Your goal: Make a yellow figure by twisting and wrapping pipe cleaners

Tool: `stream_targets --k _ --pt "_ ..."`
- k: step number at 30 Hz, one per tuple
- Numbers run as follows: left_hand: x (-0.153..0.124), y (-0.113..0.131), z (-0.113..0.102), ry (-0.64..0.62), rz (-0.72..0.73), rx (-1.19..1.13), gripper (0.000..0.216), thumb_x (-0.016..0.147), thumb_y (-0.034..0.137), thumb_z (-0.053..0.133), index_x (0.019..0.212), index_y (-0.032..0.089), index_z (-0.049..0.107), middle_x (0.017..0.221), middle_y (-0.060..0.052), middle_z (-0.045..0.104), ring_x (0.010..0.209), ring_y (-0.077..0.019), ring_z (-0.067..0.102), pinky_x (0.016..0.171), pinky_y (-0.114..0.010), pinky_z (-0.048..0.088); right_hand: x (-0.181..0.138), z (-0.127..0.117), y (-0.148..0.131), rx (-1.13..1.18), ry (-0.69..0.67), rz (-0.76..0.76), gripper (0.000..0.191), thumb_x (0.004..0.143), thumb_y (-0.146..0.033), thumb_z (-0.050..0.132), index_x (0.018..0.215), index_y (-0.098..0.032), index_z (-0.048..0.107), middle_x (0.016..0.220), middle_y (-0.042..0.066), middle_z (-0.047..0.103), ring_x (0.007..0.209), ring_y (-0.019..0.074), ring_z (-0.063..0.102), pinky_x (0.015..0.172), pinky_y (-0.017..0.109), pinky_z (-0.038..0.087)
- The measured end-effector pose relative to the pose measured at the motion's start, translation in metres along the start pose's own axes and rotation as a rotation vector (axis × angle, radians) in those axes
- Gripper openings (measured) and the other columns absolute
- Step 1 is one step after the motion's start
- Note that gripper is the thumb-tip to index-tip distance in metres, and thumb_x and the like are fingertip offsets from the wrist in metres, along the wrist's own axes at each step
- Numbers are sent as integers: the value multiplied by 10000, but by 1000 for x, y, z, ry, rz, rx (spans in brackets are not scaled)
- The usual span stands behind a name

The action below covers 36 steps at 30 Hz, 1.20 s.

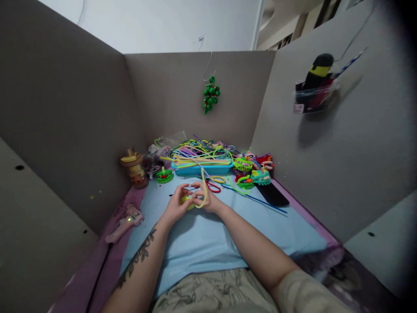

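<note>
My left hand (177, 202) is closed around a small bright yellow coiled piece (188, 202), partly hidden by the fingers. Close beside it, my right hand (208, 199) pinches a pale yellow pipe cleaner (205, 187), which bends down to the yellow piece while its free length rises toward the back. Both hands are just above the light blue cloth, fingertips nearly meeting. Red-handled scissors (213, 187) lie right behind my right hand.
A blue tray (203, 170) heaped with pipe cleaners stands at the back. Fuzzy finished faces (260, 177) sit right of it, a green one (164, 175) left. A pink glue gun (125, 224) with a lit light and a lidded cup (137, 174) are at left. Grey panels enclose three sides.
</note>
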<state>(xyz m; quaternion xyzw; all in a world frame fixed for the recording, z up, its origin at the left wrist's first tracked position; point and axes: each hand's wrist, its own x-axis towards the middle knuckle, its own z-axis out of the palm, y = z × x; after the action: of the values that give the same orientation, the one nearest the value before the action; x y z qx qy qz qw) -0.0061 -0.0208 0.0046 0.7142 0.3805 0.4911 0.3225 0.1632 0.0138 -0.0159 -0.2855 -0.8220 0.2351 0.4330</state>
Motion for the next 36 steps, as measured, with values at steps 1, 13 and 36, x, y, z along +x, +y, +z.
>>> stream_targets --k 1,13,36 --pt "0 1 -1 -10 7 28 496 745 280 616 1192 182 426 915 -55 599 840 -180 584 764 -313 452 0 1 2 12 12 17 46 751 -224 638 731 -183 634 1145 61 490 1090 200 459 944 390 387" --pt "5 -5 -6 111 -201 -266 530 696 340 636 1160 186 430 780 9 519 654 -126 528 601 -249 432 3 -9 -12 141 83 110 215 725 -155 637 928 -225 641 1184 63 459 1129 193 467 878 326 433" --pt "4 -4 0 164 -178 -559 758 683 335 687 1314 237 278 817 8 537 702 -120 538 640 -235 437 8 -4 -1 359 321 286 246 762 -359 590 958 -212 602 1022 51 563 936 180 531 746 284 438"
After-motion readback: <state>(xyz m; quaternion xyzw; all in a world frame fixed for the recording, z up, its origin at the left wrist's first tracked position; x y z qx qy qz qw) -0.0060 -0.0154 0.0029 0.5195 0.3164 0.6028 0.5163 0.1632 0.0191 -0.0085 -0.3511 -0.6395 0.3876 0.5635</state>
